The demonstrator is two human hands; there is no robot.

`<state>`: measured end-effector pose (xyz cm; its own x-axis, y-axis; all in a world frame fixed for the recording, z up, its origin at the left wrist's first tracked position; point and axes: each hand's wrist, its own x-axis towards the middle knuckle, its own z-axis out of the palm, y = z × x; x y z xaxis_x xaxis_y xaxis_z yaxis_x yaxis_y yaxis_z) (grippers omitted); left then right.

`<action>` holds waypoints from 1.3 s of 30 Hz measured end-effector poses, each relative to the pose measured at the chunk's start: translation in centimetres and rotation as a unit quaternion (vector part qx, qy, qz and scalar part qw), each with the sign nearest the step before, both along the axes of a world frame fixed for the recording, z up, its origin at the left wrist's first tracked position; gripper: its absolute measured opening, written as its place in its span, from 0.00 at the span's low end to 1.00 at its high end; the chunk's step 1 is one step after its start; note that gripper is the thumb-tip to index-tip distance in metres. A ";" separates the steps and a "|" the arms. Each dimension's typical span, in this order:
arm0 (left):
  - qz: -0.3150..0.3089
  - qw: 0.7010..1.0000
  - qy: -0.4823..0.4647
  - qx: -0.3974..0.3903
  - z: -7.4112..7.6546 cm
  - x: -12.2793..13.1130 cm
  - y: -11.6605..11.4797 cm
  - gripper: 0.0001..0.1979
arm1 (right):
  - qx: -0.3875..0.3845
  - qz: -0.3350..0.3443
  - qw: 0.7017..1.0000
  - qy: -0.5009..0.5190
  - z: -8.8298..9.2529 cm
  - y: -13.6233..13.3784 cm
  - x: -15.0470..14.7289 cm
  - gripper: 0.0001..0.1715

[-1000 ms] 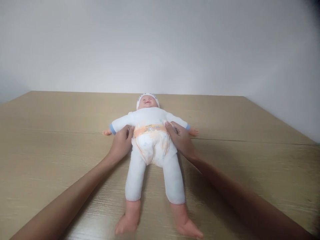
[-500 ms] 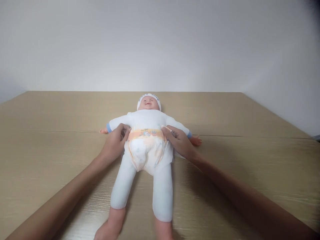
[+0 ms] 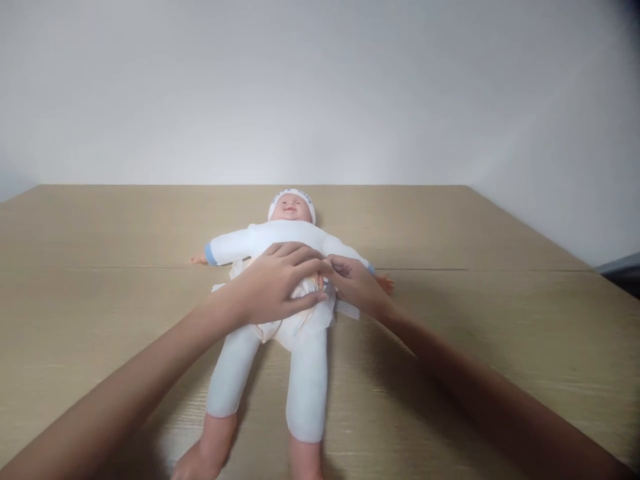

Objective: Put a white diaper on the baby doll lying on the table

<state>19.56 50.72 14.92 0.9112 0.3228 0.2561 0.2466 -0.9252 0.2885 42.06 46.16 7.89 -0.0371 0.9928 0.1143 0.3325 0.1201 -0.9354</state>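
Pale wood grain at the left, on a wide bench (image 3: 100, 293), crossed low by a bare left forearm (image 3: 135, 387). Next along, comes to the doll (image 3: 287, 233), face up on the bench in white clothing, with head toward the far edge, arms spread and legs toward the camera. Just beside the left wrist, shows a small white tab (image 3: 218, 287) poking out near the hip. Has the diaper (image 3: 315, 323) around the doll's hips, largely covered at the front by the left hand (image 3: 285, 280). Lies across the waist with fingers loosely bent, well apart from the thumb; cannot tell of any hold at the fingertips. Meets, or nearly meets, the right hand (image 3: 357, 287) at the right side of the waist, with fingers curled close to the thumb; perhaps pinching the diaper's edge, but too hidden to be sure. Below the right hand, shows a white strip (image 3: 347, 309) jutting past the hip. At the far right, ends with a dark shape (image 3: 623, 270) beyond the bench, unclear in kind.

Looks to be at the step of fastening or smoothing the diaper's waist on the right. Next, likely calls for holding that edge steady, pressing it flat with the left hand's fingers, and minding the loose ends at both hips.
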 end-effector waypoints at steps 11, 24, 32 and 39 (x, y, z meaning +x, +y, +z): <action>0.085 0.993 0.049 0.070 -0.9 2.2 -1.3 0.16 | -0.019 -0.030 0.946 -0.323 0.6 -6.1 3.3 0.18; 0.119 0.989 0.026 0.082 -2.0 2.7 -1.8 0.17 | -0.191 0.064 0.972 -0.120 3.1 -4.0 4.2 0.33; 0.113 0.991 0.012 0.072 -2.1 2.8 -1.8 0.19 | -0.143 0.082 0.986 0.034 3.7 -3.9 1.8 0.29; 0.089 0.994 -0.013 -0.064 -0.8 1.6 -1.2 0.22 | -0.116 0.095 0.986 0.077 3.8 -1.7 -0.8 0.27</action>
<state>21.12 49.54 14.12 0.8305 0.5092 0.2260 0.3930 -0.8230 0.4101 41.24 44.43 11.72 -0.2253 0.9694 -0.0970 0.1767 -0.0572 -0.9826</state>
